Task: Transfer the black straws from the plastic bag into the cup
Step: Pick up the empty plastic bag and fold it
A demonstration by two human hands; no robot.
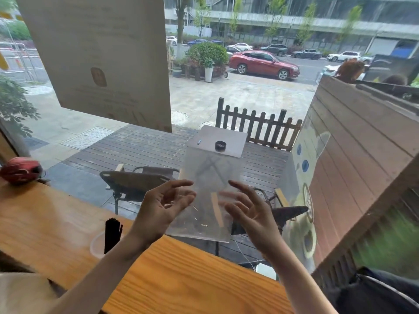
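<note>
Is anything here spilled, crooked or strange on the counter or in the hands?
Nothing is spilled. The black straws stand upright in the cup on the wooden counter. The one odd thing is the plastic bag: it stands in the air between the left hand and the right hand, whose fingers are spread.

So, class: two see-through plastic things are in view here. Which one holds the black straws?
The cup on the wooden counter, left of the left hand, with the straws standing upright in it. The plastic bag between both hands shows none.
</note>
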